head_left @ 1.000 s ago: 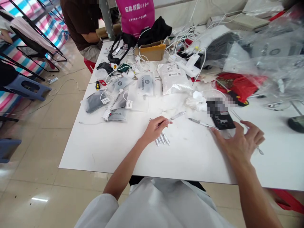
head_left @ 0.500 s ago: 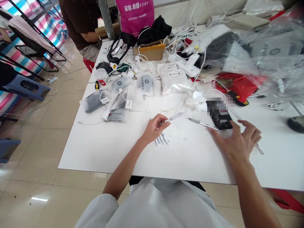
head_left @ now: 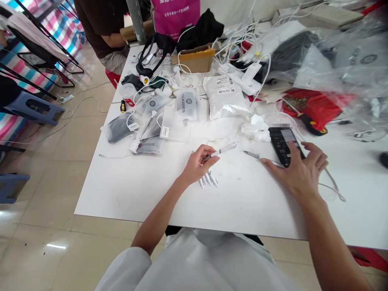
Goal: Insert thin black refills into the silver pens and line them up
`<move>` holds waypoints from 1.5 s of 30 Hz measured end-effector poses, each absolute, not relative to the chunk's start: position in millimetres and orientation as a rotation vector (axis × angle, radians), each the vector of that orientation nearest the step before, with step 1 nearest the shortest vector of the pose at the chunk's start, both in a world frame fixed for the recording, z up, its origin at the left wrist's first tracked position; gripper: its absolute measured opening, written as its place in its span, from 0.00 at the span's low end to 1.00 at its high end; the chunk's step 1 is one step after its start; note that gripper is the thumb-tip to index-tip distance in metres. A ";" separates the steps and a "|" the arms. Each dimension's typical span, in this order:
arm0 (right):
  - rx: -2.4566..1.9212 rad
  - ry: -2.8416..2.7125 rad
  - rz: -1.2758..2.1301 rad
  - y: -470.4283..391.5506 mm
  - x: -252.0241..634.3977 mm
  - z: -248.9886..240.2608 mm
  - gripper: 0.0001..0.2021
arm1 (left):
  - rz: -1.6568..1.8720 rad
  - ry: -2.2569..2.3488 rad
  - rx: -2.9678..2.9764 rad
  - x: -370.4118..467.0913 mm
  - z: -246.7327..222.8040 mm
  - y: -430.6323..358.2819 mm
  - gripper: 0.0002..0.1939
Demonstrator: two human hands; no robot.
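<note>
Between the thumb and fingers of my left hand [head_left: 201, 163] is a pen [head_left: 222, 150] with a clear tip end pointing right. Several similar pens [head_left: 209, 179] lie on the white table just below that hand. My right hand [head_left: 300, 167] is over a black phone [head_left: 285, 145], its fingers apart and the index finger on the lit screen. The thumb of the same hand lies against the lower end of another pen [head_left: 252, 154], which rests on the table to the left of the phone. A cable [head_left: 335, 188] runs out from beneath the hand.
Bagged packets [head_left: 186, 105], cables and a headband-like black strap [head_left: 147, 60] crowd the far left. A white parcel [head_left: 226, 97], a cardboard box [head_left: 195, 60] and a power strip [head_left: 250, 81] stand behind. Screwdriver [head_left: 312, 124] and plastic bags [head_left: 348, 68] lie right. A person [head_left: 103, 32] sits beyond.
My right index finger has moved from the phone's edge onto its screen, which now shows a bright display. My left hand keeps the pen almost in place. The view has shifted slightly.
</note>
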State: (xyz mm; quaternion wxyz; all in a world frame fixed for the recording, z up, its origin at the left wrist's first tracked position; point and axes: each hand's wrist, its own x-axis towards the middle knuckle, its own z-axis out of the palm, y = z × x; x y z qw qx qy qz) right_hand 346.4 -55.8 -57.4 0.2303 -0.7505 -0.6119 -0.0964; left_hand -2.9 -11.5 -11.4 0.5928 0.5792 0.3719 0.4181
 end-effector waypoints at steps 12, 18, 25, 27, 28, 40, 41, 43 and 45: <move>-2.045 -1.668 -0.319 -79.9 356.7 -65.2 0.35 | 0.949 0.866 1.293 -0.8 -8.5 -14.6 0.21; -2.118 -1.699 -0.214 -76.8 346.8 -55.9 0.44 | 0.937 0.837 1.418 -1.1 -6.3 -14.1 0.23; -2.007 -1.608 -0.365 -84.4 356.3 -66.2 0.34 | 0.953 0.872 1.300 0.0 -9.5 -14.0 0.21; -2.004 -1.592 -0.373 -87.0 357.7 -68.2 0.34 | 0.952 0.845 1.327 0.2 -9.0 -14.0 0.21; -2.006 -1.584 -0.370 -88.0 357.8 -68.7 0.35 | 0.951 0.828 1.346 0.2 -8.2 -14.2 0.21; -2.037 -1.545 -0.344 -90.2 356.3 -67.7 0.33 | 0.970 0.829 1.309 -0.2 -7.9 -14.6 0.20; -2.035 -1.551 -0.351 -89.9 355.7 -67.0 0.34 | 0.962 0.825 1.327 -0.1 -7.0 -14.9 0.21; -2.029 -1.561 -0.383 -89.4 354.3 -65.6 0.36 | 0.944 0.818 1.341 0.0 -5.3 -15.6 0.24; -2.030 -1.567 -0.412 -89.3 353.4 -64.6 0.36 | 0.936 0.807 1.333 0.1 -4.7 -16.3 0.25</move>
